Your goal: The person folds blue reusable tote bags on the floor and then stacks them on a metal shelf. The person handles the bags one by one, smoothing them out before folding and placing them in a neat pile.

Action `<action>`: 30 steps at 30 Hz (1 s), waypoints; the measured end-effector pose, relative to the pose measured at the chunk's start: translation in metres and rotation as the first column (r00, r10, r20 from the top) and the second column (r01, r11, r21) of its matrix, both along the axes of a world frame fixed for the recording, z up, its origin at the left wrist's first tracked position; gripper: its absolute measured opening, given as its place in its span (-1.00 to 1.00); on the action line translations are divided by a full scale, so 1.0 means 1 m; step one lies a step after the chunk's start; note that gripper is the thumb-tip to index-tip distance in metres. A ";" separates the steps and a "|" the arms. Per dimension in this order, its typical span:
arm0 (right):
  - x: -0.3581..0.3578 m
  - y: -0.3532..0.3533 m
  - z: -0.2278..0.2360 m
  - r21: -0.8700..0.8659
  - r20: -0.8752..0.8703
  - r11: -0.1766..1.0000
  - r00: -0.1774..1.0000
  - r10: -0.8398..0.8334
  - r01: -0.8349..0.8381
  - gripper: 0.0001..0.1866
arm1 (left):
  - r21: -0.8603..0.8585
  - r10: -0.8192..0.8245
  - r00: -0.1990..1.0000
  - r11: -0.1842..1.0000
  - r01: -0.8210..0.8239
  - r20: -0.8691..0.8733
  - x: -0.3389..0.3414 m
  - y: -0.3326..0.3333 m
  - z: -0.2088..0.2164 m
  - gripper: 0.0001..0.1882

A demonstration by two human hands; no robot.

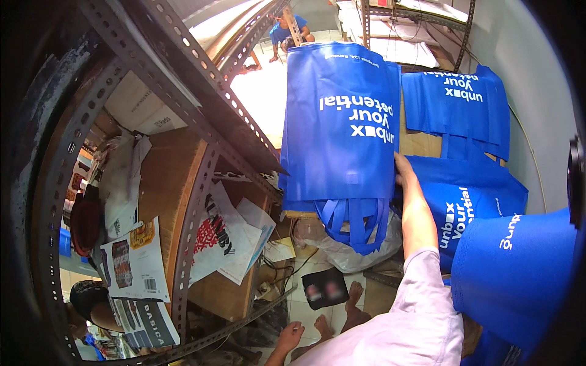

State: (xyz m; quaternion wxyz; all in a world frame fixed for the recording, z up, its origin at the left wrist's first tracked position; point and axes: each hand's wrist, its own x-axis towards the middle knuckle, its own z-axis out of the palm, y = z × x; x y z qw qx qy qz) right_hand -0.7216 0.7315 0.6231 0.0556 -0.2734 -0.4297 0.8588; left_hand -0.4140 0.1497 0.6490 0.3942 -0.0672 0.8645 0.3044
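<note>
Head view: at upper centre, the blue bag stack (342, 161) is apparently being steadied by the right hand (403, 168), its grip unclear; the left hand (292, 333) is half-curled, seemingly empty. Two-sided support seems needed next.

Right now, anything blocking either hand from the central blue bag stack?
Nothing visible. The right hand is at the right edge of the central blue bag stack; the left hand is lower, apart from it. The metal shelf frame stands off left, not between.
</note>
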 end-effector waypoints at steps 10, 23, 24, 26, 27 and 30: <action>0.083 -0.034 0.183 0.921 -0.163 0.305 0.951 -0.264 0.243 -0.53 | 0.218 -0.030 0.993 0.975 0.054 -0.114 0.003 -0.018 -0.033 -0.55; 0.242 -0.266 0.319 0.933 -0.360 0.050 0.920 0.152 0.357 -0.40 | 0.646 0.274 0.921 0.656 -0.389 0.276 -0.014 -0.070 -0.027 -0.65; 0.252 -0.288 0.316 0.950 -0.311 0.070 0.934 0.173 0.303 -0.40 | 0.643 0.320 0.900 0.629 -0.436 0.297 -0.015 -0.074 -0.020 -0.62; 0.281 -0.321 0.314 0.967 -0.247 0.116 0.944 0.221 0.226 -0.44 | 0.650 0.401 0.857 0.564 -0.509 0.323 -0.014 -0.079 -0.025 -0.53; 0.297 -0.331 0.314 0.970 -0.229 0.142 0.941 0.250 0.198 -0.46 | 0.686 0.420 0.836 0.491 -0.537 0.353 -0.015 -0.084 -0.039 -0.48; 0.341 -0.351 0.309 0.983 -0.156 0.133 0.956 0.251 0.125 -0.48 | 0.706 0.485 0.785 0.392 -0.590 0.386 -0.012 -0.085 -0.049 -0.39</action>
